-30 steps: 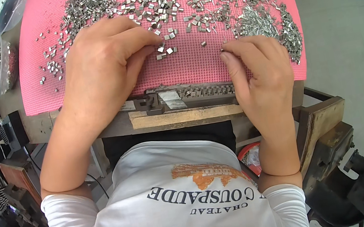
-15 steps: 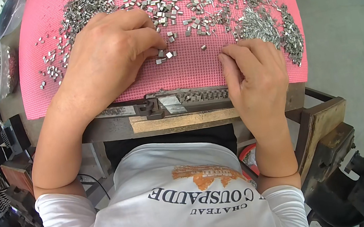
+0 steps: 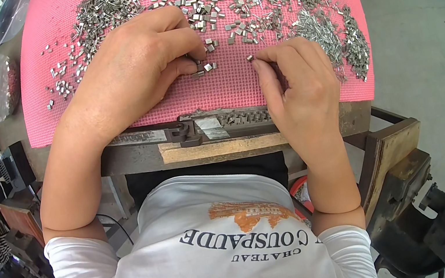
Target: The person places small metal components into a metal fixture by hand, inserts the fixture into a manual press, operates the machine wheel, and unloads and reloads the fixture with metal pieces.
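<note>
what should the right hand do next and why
Probably pinch the small metal piece with the right hand, thumb against forefinger: the piece sits right at their tips, with bare pink mat around it, so a grip there looks unlikely to catch anything else. Whether the fingers already touch it is hard to tell.

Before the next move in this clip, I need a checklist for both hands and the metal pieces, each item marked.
1. Right hand at the lone metal piece: ok.
2. Firm hold on that piece: cannot tell.
3. Left hand holding a piece: cannot tell, its hold is partly hidden.
4. Loose pieces gathered in one pile: not ok, scattered over the pink mat.
5. Dark metal fixture fully visible: not ok, right hand covers its right end.
</note>
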The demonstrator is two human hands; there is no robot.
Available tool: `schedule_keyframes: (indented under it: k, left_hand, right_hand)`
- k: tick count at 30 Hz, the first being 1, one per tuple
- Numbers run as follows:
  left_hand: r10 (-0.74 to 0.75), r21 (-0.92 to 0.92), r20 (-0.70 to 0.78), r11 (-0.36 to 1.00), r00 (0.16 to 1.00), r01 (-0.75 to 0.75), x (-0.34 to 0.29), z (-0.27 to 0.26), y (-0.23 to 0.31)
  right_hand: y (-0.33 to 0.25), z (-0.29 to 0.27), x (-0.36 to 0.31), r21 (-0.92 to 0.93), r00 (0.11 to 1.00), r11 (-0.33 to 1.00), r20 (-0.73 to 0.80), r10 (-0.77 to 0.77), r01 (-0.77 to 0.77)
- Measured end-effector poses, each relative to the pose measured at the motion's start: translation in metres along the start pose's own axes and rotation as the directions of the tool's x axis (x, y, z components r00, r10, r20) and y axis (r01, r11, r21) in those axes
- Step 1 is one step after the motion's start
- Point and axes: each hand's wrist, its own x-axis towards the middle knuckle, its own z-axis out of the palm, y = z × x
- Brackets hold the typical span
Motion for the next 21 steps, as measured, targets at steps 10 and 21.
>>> schedule_keyframes:
  k: [10, 21]
  left_hand:
    - [0.026, -0.018, -0.015, 0.999, 1.000, -0.027, 0.005, 0.007, -0.005]
    - [0.053, -0.001, 0.011, 0.999, 0.999, -0.053, -0.002, -0.004, -0.004]
  right_hand:
    - [-0.007, 0.000, 0.005, -0.026, 0.995, 0.997, -0.059, -0.080, 0.079]
    - [-0.005, -0.001, 0.002, -0.005, 0.995, 0.996, -0.032, -0.093, 0.093]
